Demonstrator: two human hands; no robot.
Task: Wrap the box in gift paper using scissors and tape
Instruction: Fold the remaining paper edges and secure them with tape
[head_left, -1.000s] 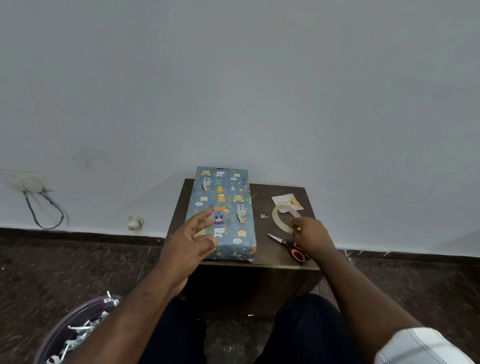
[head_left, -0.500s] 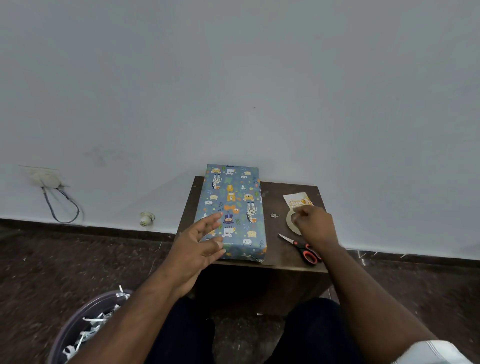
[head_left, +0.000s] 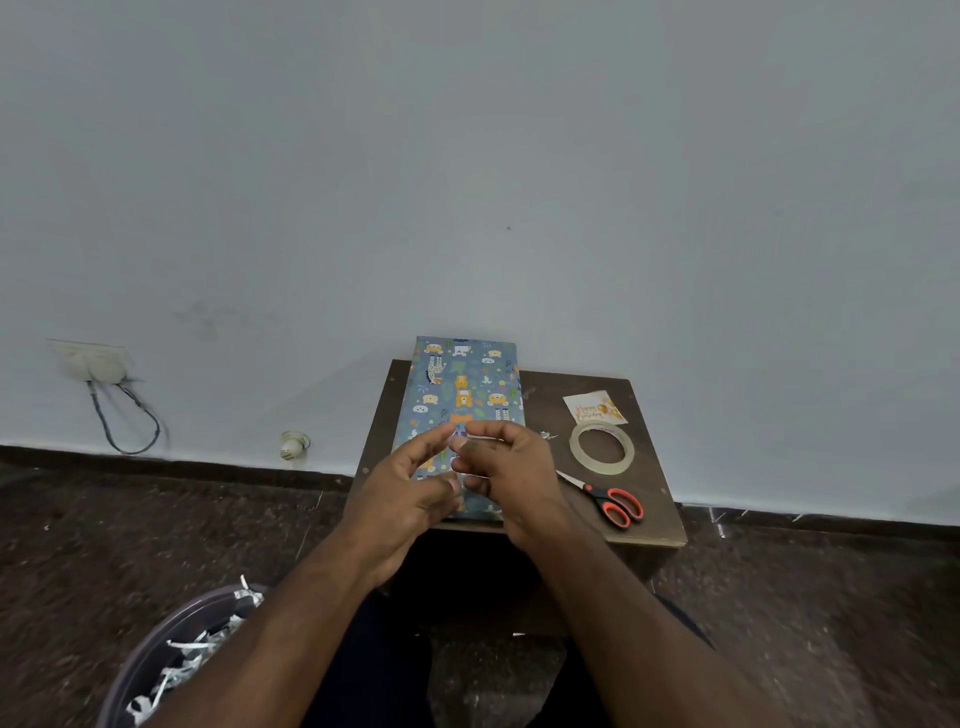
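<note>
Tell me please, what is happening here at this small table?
A person is wrapping a gift. The box lies on the table, already covered in blue animal-print paper. Both hands meet above its near end: the right hand and left hand seem to hold a small clear piece of tape between the fingertips, though it is hard to see. The tape roll, the scissors and a birthday card lie untouched to the right.

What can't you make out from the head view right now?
- Tape strip: the right hand and left hand meet above the wrapped box; whether either pinches a strip is too small to tell.
- Box's near end: hidden by both hands.
- Bin: cut off by the bottom edge.
</note>
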